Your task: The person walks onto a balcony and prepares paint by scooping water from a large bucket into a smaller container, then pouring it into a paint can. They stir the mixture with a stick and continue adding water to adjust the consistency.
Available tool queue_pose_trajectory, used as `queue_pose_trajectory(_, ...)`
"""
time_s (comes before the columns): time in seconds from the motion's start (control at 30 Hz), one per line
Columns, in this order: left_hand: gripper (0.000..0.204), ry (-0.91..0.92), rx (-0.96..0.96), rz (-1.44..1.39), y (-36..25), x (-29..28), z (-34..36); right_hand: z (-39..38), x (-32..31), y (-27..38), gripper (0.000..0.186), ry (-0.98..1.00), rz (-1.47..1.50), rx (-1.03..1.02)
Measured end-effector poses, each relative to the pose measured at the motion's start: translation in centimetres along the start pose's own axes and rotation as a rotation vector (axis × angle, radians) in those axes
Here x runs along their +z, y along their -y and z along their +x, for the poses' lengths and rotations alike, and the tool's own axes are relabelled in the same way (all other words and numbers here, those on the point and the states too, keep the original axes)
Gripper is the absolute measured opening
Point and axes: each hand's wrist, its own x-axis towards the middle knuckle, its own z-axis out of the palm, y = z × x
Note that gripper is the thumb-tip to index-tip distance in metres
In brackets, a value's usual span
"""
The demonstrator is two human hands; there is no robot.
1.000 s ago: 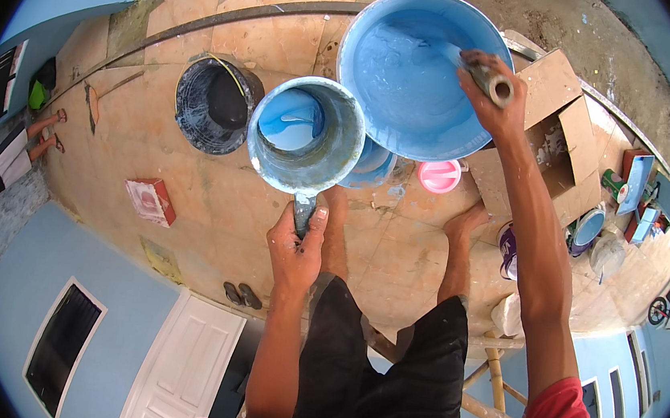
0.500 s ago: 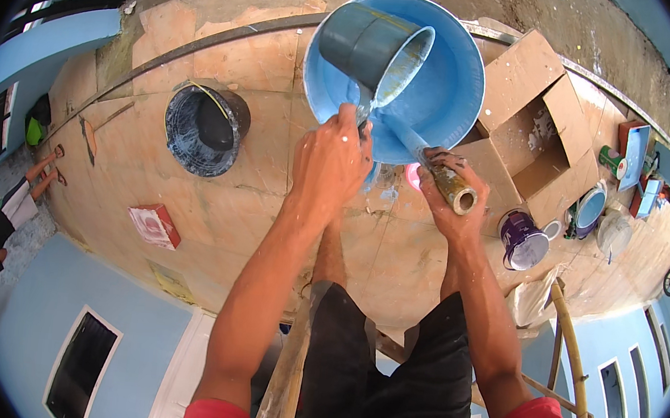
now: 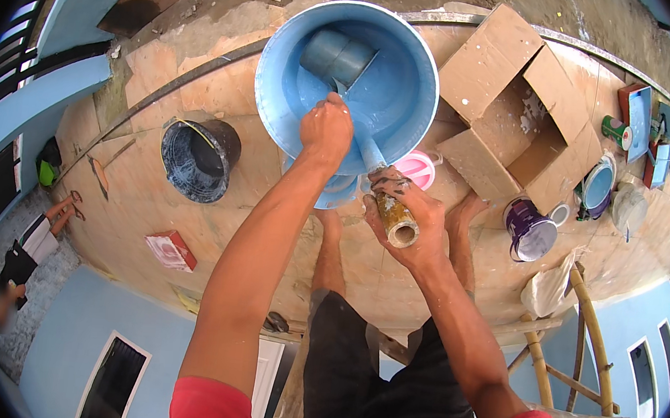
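Note:
A large blue tub (image 3: 422, 72) with pale blue paint inside stands in front of me. My left hand (image 3: 326, 132) is closed round the handle of a grey-green dipper (image 3: 329, 57), which lies on its side down inside the tub, its mouth facing right. My right hand (image 3: 423, 213) grips a thick hollow bamboo stick (image 3: 370, 154), brown at the top and coated blue lower down. The stick slants over the near rim into the tub; its lower end cannot be made out in the paint.
A black bucket (image 3: 198, 160) stands left, beyond a red box (image 3: 171, 250). To the right are an open cardboard box (image 3: 478, 66), a purple pail (image 3: 528, 232) and other paint containers. A pink lid (image 3: 416, 168) lies by the tub. Bamboo scaffolding (image 3: 592, 347) rises near right. Another person (image 3: 19, 263) is far left.
The dipper has gone from tilted high over the tub, paint at its lip, down into it. My right hand still holds the bamboo stick. The view has shifted, so the tub appears further left.

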Motion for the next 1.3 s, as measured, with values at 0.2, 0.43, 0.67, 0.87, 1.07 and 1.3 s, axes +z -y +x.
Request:
queue_pose_trajectory(0.2,0.029,0.083,-0.029,-0.044,0.1,1.8,2.1,0.0,-0.3,0.2,0.028,0.03,-0.011,0.006)
queue_pose_trajectory(0.43,0.029,0.293,0.037,0.017,-1.6,1.4,2.1,0.1,-0.6,-0.3,0.027,0.023,-0.002,0.001)
queue_pose_trajectory(0.67,0.039,0.356,-0.082,-0.196,-0.5,2.1,2.6,-0.1,-0.4,-0.6,0.028,0.038,0.019,0.024)
queue_pose_trajectory(0.87,0.047,0.23,-0.128,-0.593,2.3,0.2,0.5,-0.5,-0.4,-1.4,0.03,-0.013,0.053,-0.008)
queue_pose_trajectory(1.07,0.049,0.135,-0.117,-0.777,3.1,-2.9,-2.5,-1.0,-1.2,-0.9,0.029,-0.04,0.053,-0.017)
queue_pose_trajectory(1.3,0.033,0.059,-0.149,-1.05,4.1,-5.0,-7.3,-1.3,-3.1,1.8,0.033,-0.165,-0.007,-0.017)
